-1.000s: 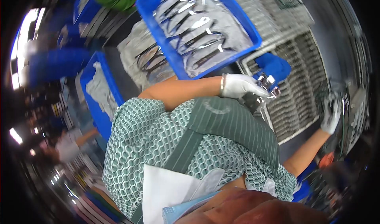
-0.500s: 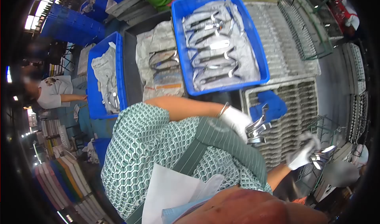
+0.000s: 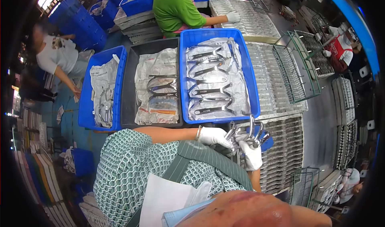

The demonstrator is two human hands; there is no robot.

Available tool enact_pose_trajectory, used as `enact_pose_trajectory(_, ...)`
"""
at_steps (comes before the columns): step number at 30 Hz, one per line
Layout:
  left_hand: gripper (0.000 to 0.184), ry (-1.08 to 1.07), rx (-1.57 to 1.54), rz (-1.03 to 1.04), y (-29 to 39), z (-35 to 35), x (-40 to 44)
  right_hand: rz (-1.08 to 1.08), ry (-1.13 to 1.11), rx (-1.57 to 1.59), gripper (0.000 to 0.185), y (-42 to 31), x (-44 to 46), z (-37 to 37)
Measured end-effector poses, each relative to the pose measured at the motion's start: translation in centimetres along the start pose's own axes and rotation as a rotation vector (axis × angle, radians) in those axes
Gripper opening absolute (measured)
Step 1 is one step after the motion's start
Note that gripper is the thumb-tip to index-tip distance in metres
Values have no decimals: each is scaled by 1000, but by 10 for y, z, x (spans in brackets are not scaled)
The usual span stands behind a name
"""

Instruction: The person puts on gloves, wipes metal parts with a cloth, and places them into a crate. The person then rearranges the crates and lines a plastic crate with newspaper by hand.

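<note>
Right hand (image 3: 251, 154) has swung beside left hand (image 3: 214, 136), seemingly clutching metal pieces (image 3: 252, 126).

Metal pieces (image 3: 252, 126) jut up from the left hand (image 3: 214, 136) and right hand (image 3: 252, 154), crowding the gap between. Straight ahead, the raised wall of the blue tray (image 3: 251, 91) bars a low reach; rightward, a hand could pass over the ribbed rack (image 3: 285, 156).

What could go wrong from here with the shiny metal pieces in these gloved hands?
One might slip free: the right hand grips several metal pieces in a spread fan, ends sticking out.
They could knock or scratch each other: the left hand holds more of them, close beside the right.
An end might catch the blue tray, whose near edge looks close by.
</note>
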State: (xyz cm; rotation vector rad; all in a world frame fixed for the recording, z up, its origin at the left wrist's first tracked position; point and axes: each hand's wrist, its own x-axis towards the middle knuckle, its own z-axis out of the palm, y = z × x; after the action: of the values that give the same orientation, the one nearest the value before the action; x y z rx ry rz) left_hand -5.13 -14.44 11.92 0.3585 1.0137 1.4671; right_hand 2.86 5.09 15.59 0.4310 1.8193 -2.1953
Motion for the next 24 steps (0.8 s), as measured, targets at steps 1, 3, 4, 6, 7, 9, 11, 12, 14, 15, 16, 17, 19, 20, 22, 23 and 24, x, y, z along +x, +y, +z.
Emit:
enact_pose_trajectory(1, 35, -46, -80, -15, 3, -3, -12, -29, -8, 78, 11, 7, 8, 8)
enact_pose_trajectory(3, 36, -51, 19, -18, 14, -10, -34, 5, 8, 184, 8, 2, 21, 30)
enact_pose_trajectory(4, 37, -54, 62, -10, 17, -13, -49, 2, 17, 204, 7, -3, 27, 46)
enact_pose_trajectory(6, 40, -111, 261, 96, 23, -25, -80, 13, -51, 334, 12, -9, 36, 73)
enact_pose_trajectory(7, 40, -136, 389, 149, 23, -32, -95, -2, 16, 347, 13, -5, 44, 85)
enact_pose_trajectory(9, 41, -198, 504, 280, 15, -42, -118, -10, 140, 324, 14, 5, 59, 117)
enact_pose_trajectory(11, 39, -170, 451, 280, 13, -47, -155, 113, 4, 272, 19, 22, 72, 134)
enact_pose_trajectory(12, 38, -163, 431, 259, 12, -51, -174, 106, 9, 262, 20, 22, 74, 156)
enact_pose_trajectory(14, 37, -170, 461, 343, -6, -72, -199, 144, -133, 227, 27, 17, 74, 199)
enact_pose_trajectory(15, 37, -180, 447, 378, -19, -84, -207, 186, -144, 180, 30, 21, 79, 212)
enact_pose_trajectory(16, 37, -185, 426, 409, -18, -82, -217, 159, -207, 171, 32, 7, 76, 235)
enact_pose_trajectory(17, 37, -178, 490, 372, -23, -90, -226, 167, -266, 167, 41, 10, 81, 253)
enact_pose_trajectory(19, 35, -129, 441, 421, -29, -92, -248, 231, -370, 283, 51, 10, 82, 282)
enact_pose_trajectory(20, 33, -108, 464, 428, -22, -90, -263, 250, -406, 322, 53, 11, 88, 288)
enact_pose_trajectory(22, 30, -23, 619, 321, -16, -88, -285, 282, -428, 317, 41, 14, 97, 294)
enact_pose_trajectory(23, 30, 23, 678, 261, -10, -81, -290, 292, -536, 284, 38, 7, 103, 294)
enact_pose_trajectory(24, 28, 72, 645, 368, -20, -83, -293, 291, -648, 242, 36, 9, 111, 299)
